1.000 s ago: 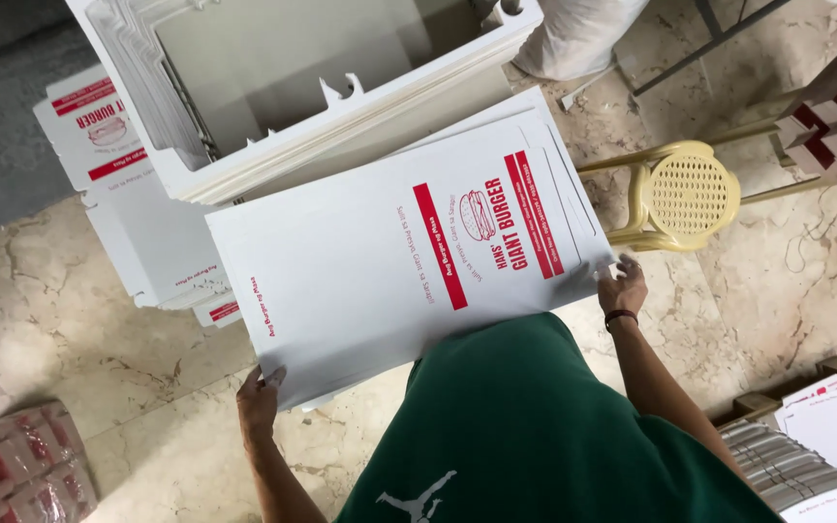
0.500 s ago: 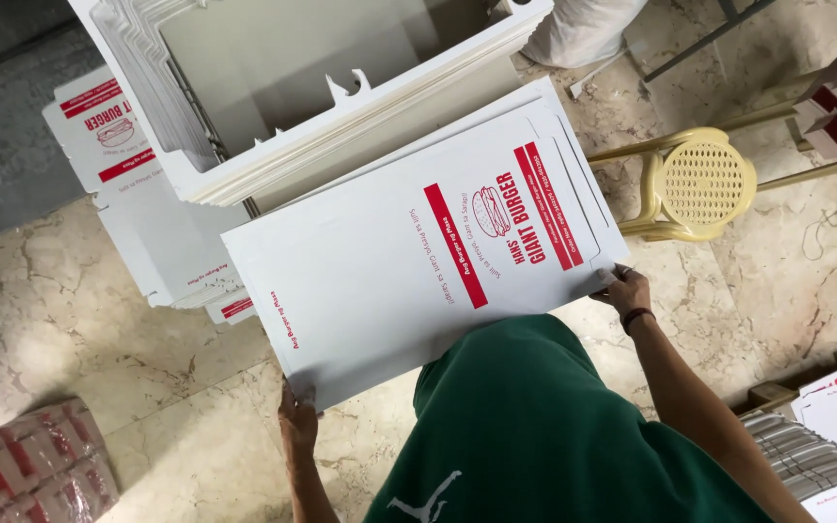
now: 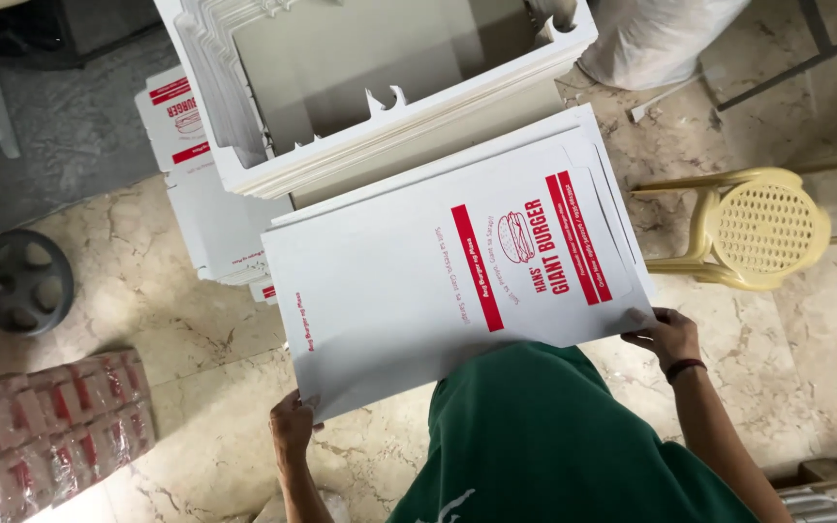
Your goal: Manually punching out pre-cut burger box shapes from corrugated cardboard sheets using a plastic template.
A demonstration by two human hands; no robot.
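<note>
A stack of flat white cardboard box blanks [image 3: 418, 281] with red print lies across my lap, above my green shirt. My left hand [image 3: 291, 424] grips the stack's near left corner. My right hand [image 3: 668, 334] holds its near right corner, a dark band on the wrist. The blanks lie level and reach out over the marble floor.
A big stack of die-cut white blanks [image 3: 360, 116] stands just beyond the held one. More printed blanks [image 3: 196, 184] lie to its left. A yellow plastic stool [image 3: 758, 228] stands at the right, wrapped red-and-white bundles [image 3: 41, 436] at the lower left, a round dark base [image 3: 21, 281] at the left.
The view has shifted, so the held blanks and both hands sit further right and lower in the frame. Both hands keep the same grip on the corners.
</note>
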